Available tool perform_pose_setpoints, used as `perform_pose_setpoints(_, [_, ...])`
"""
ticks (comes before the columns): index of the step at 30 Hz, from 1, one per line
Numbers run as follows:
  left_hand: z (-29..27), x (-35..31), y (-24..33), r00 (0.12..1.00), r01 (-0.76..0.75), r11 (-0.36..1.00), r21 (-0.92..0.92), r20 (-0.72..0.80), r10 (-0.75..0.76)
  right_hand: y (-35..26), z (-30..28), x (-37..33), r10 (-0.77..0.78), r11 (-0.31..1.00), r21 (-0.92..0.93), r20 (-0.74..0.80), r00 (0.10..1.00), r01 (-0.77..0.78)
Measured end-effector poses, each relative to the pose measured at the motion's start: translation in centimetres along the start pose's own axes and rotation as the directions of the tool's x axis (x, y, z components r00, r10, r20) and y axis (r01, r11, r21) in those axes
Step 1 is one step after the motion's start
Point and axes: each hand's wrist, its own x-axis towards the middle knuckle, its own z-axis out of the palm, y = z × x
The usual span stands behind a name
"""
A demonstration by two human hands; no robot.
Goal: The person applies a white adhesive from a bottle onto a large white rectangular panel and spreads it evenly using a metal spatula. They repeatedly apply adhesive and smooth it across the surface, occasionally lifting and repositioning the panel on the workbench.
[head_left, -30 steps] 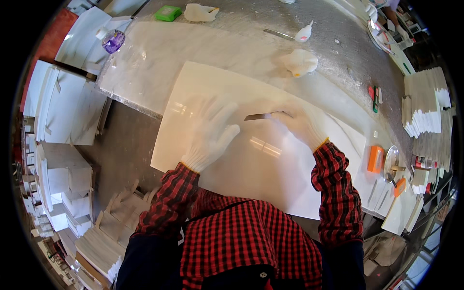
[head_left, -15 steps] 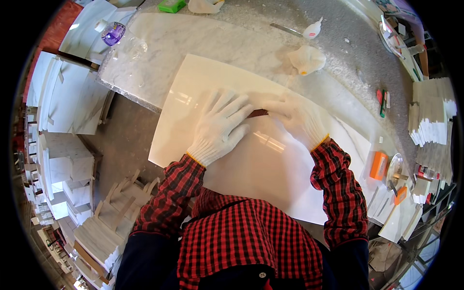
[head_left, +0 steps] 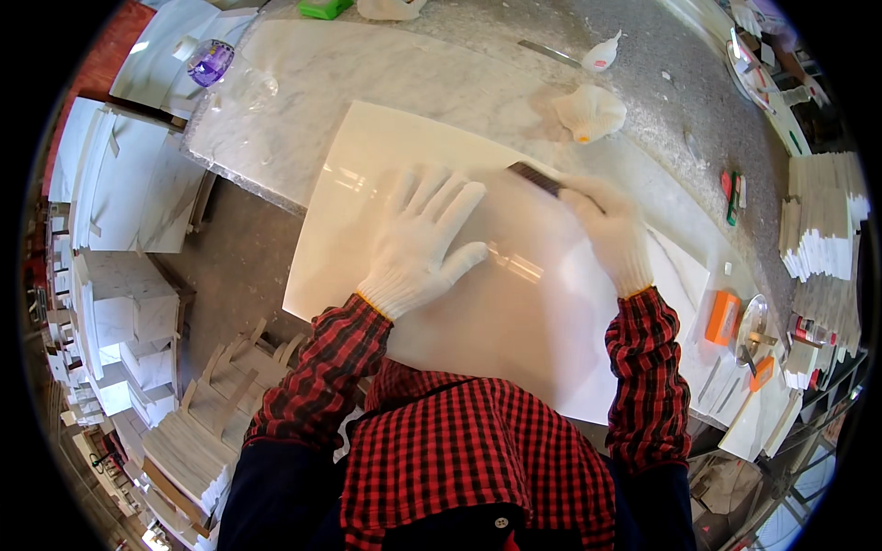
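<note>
A glossy white stone slab (head_left: 354, 142) lies in front of me. My left hand (head_left: 421, 241), in a white knitted glove, rests flat on its left half with the fingers spread and nothing in them. My right hand (head_left: 614, 237), gloved the same way and blurred by motion, is closed on a dark, narrow, ridged block (head_left: 535, 177) near the slab's far right edge. The block's near end is hidden under the fingers, and its exact kind cannot be made out.
Beneath the slab is a grey marble worktop (head_left: 276, 138). Beyond it lie a crumpled white glove (head_left: 593, 112), a small white squeeze bottle (head_left: 602, 55) and a metal strip (head_left: 548, 52). A purple-labelled bottle (head_left: 210, 63) stands far left. An orange box (head_left: 722, 317) sits at right.
My right hand has swept to the right with the dark block, away from my left hand, uncovering more of the block. My left hand has stayed nearly in place.
</note>
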Motion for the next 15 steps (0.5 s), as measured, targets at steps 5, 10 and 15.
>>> perform_pose_setpoints(5, [0.4, 0.8, 0.3, 0.954, -0.19, 0.97, -0.154, 0.203, 0.219, 1.0, -1.5, -0.8, 0.015, 0.999, -0.041, -0.127, 0.992, -0.02])
perform_pose_setpoints(10, [0.5, -0.6, 0.8, 0.948, 0.232, 0.279, -0.932, 0.152, -0.281, 0.2, -1.4, -2.2, 0.031, 0.999, -0.025, -0.088, 0.996, -0.033])
perform_pose_setpoints(15, [-0.6, 0.4, 0.3, 0.832, 0.256, 0.33, -0.909, 0.034, -0.554, 0.5, -0.2, -1.3, -0.194, 0.961, -0.181, 0.109, 0.975, 0.211])
